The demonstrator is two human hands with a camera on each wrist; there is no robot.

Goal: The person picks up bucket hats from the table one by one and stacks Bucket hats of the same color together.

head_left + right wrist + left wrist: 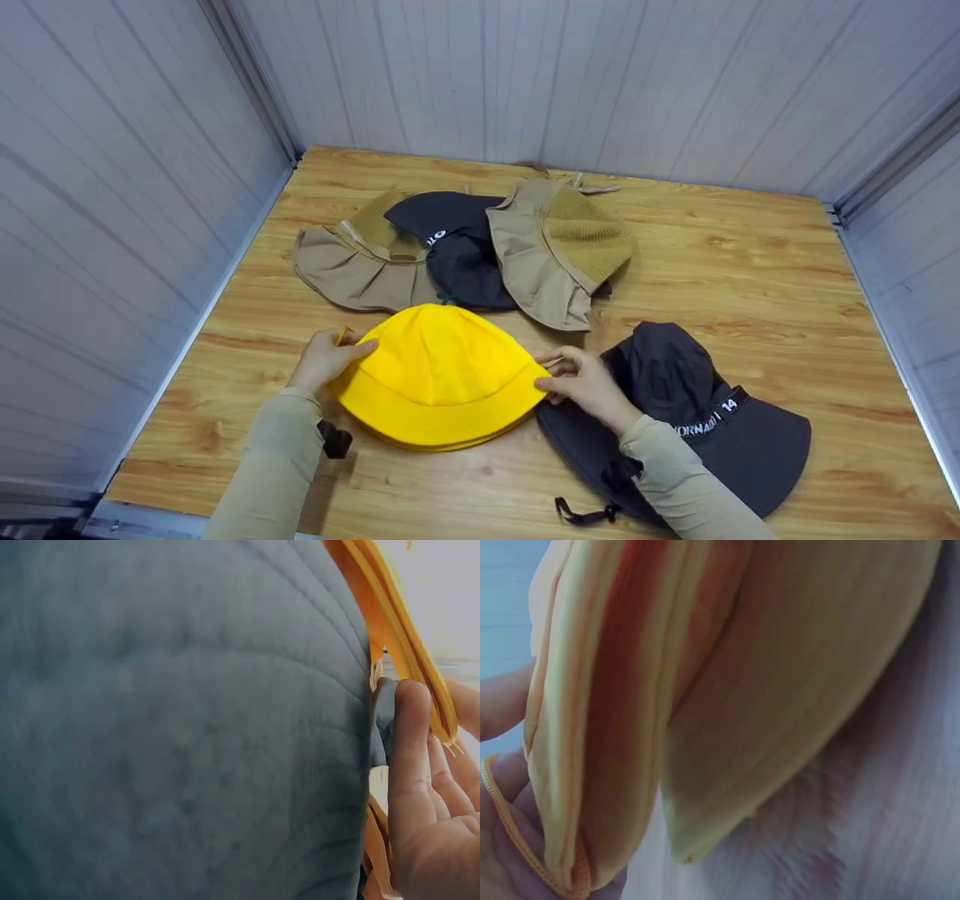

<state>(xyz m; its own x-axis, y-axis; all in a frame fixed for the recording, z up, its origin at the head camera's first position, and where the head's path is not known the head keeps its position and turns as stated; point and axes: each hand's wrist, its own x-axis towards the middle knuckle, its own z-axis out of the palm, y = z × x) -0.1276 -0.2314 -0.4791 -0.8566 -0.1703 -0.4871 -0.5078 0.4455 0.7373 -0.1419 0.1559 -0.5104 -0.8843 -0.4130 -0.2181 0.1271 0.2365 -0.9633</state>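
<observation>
A yellow bucket hat (435,360), crown toward the back, is gripped at its two side ends. At its left end, my left hand (330,358) pinches the brim with the thumb on top. The left wrist view shows layered yellow brim edges (562,765) between thumb and fingers, with a thin yellow cord (514,817) looped by the palm. On the other side, my right hand (585,381) pinches the brim's right end between thumb and fingers. That pinched yellow edge (416,652) also shows in the right wrist view, beside a large dark hat surface (187,727).
A dark hat (675,367) with a lettered band lies under and beside the right forearm, its black strap (585,514) toward the front. Behind the yellow hat lie a tan hat (367,270), another dark hat (469,262) and a second tan hat (540,247), overlapping. Pale panel walls (480,82) enclose the wooden table (750,262).
</observation>
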